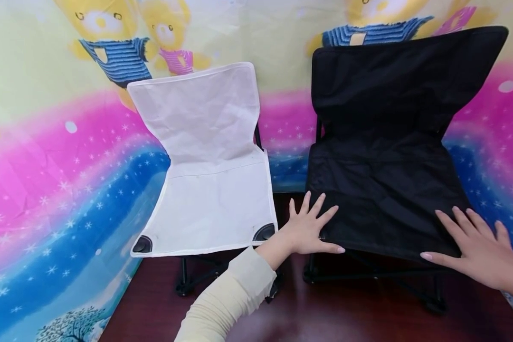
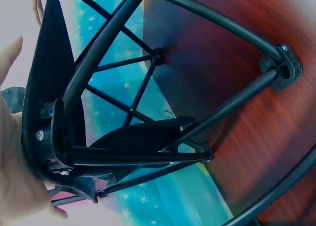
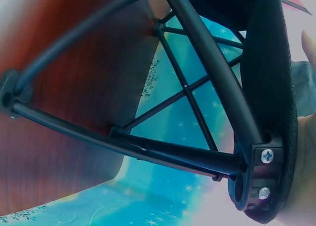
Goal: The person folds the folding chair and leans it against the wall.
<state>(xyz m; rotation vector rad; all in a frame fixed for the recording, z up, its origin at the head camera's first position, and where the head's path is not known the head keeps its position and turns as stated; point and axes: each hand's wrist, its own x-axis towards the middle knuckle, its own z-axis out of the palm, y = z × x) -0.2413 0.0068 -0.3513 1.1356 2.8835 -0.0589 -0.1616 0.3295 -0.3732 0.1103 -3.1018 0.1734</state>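
White chair (image 1: 218,199), leftmost, could get bumped if you shove sideways. Your left hand (image 1: 307,229) spreads wide at the near left corner of the black chair (image 1: 380,185) beside it, your right hand (image 1: 480,252), equally wide, at the near right; uneven pressing might tip it.

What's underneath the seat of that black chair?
Under the black chair are crossed black tubes and black feet on a reddish-brown surface. From the head camera, the seat fabric covers the rear tubes and much of the surface beneath.
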